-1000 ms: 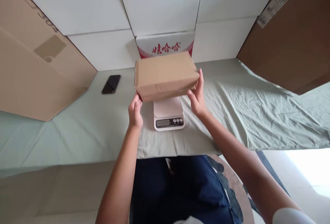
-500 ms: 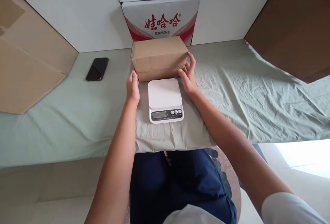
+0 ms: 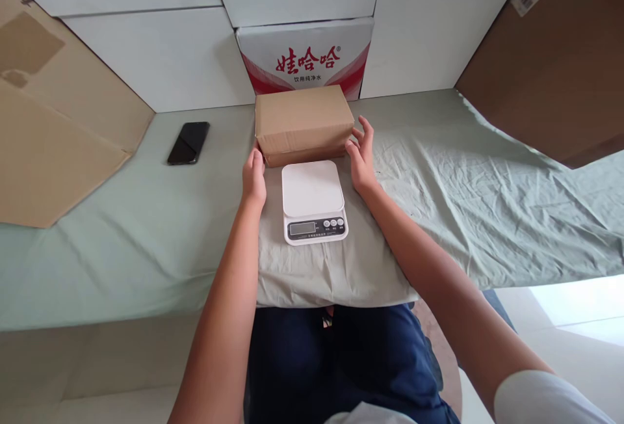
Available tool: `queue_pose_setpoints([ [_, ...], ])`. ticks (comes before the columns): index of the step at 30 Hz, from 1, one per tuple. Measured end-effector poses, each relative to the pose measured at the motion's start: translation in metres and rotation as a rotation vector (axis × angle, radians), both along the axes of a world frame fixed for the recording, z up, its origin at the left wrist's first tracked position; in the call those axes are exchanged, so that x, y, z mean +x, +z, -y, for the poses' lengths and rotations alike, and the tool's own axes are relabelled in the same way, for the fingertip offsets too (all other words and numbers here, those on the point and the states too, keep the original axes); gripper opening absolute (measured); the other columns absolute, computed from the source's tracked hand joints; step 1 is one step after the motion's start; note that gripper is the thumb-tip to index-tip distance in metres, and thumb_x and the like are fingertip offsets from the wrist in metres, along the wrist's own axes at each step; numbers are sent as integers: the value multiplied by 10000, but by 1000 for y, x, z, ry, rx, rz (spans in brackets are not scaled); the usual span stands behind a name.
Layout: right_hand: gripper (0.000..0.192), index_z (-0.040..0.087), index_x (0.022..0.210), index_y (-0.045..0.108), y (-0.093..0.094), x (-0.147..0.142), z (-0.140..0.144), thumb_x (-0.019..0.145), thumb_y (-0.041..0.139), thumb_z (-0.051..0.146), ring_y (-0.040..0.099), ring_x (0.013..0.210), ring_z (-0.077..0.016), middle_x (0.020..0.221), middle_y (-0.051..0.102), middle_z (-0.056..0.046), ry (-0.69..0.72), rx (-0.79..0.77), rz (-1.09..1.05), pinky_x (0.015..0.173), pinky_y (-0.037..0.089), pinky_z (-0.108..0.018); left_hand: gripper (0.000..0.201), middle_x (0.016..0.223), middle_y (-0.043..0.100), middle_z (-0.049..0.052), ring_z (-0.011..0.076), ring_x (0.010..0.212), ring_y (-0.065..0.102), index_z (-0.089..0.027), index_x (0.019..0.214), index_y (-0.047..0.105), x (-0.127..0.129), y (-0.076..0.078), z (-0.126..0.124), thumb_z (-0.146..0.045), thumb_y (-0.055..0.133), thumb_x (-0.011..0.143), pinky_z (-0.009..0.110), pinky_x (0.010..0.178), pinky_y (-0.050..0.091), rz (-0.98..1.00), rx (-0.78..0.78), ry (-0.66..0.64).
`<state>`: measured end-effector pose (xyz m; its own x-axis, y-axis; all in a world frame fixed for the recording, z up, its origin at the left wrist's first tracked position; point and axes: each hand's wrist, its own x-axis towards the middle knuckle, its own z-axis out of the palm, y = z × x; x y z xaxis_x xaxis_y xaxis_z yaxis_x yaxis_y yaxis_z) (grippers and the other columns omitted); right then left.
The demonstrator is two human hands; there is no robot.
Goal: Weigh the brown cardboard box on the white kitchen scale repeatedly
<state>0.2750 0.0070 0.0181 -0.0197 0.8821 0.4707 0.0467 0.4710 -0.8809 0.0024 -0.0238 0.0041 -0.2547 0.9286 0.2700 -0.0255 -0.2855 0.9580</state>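
Note:
A plain brown cardboard box [image 3: 303, 121] rests on the green sheet, just behind a white digital kitchen scale [image 3: 313, 200] whose platform is bare. My left hand [image 3: 254, 175] lies at the box's near left corner, fingertips touching it. My right hand [image 3: 361, 157] hovers by the box's right end with fingers spread, barely off the cardboard. Neither hand grips anything.
A white carton with red Chinese lettering [image 3: 306, 60] stands behind the box against white cartons. A black phone [image 3: 188, 142] lies to the left. Large brown cardboard sheets lean at far left [image 3: 53, 131] and upper right [image 3: 560, 66]. The green sheet [image 3: 487, 196] covers the table.
The box went from held above the scale to set down on the sheet behind it. Both hands have loosened; the right hand's fingers have spread away from the box.

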Motion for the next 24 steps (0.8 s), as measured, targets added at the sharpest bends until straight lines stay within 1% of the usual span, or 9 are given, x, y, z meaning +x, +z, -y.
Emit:
queue_pose_setpoints([
  [3, 846, 373, 1593, 272, 0, 1, -1, 914, 521, 811, 366, 1583, -348, 1691, 384, -82, 40, -1, 27, 1285, 374, -613, 776, 1579, 606, 93, 300, 1559, 460, -259, 1459, 650, 1, 1, 2, -807, 551, 919, 401, 1284, 374, -16, 22, -18],
  [5, 839, 377, 1605, 276, 0, 2, -1, 923, 518, 802, 335, 1605, -350, 1720, 356, -63, 51, -1, 36, 1305, 343, -627, 759, 1578, 606, 93, 299, 1554, 467, -256, 1451, 656, 0, 1, 2, -794, 559, 925, 394, 1279, 380, -20, 29, -17],
  [7, 840, 388, 1621, 262, 0, 3, 0, 931, 507, 799, 311, 1621, -352, 1743, 325, -45, 54, -4, 44, 1318, 323, -637, 764, 1564, 617, 103, 302, 1542, 484, -247, 1446, 657, -1, 0, 2, -795, 562, 923, 403, 1277, 383, -33, 30, -10],
  [12, 839, 420, 1644, 222, -1, 4, -1, 944, 490, 796, 304, 1633, -348, 1764, 300, -14, 61, -9, 61, 1324, 325, -636, 773, 1509, 659, 119, 299, 1511, 522, -220, 1412, 672, -4, -4, 0, -808, 527, 932, 413, 1273, 384, -82, 18, 1],
  [18, 901, 412, 1667, 161, -4, 2, -5, 928, 478, 819, 325, 1625, -351, 1771, 297, -18, 76, -15, 67, 1320, 329, -648, 757, 1536, 638, 117, 300, 1529, 501, -225, 1433, 661, -5, -7, 1, -789, 523, 947, 420, 1289, 362, -97, 1, 14],
  [24, 895, 398, 1662, 179, -2, 2, -3, 929, 497, 801, 306, 1638, -331, 1766, 315, -20, 87, -31, 57, 1344, 288, -616, 764, 1521, 646, 126, 314, 1527, 500, -214, 1425, 665, -5, -5, 0, -791, 531, 942, 441, 1293, 359, -106, 20, 1],
])
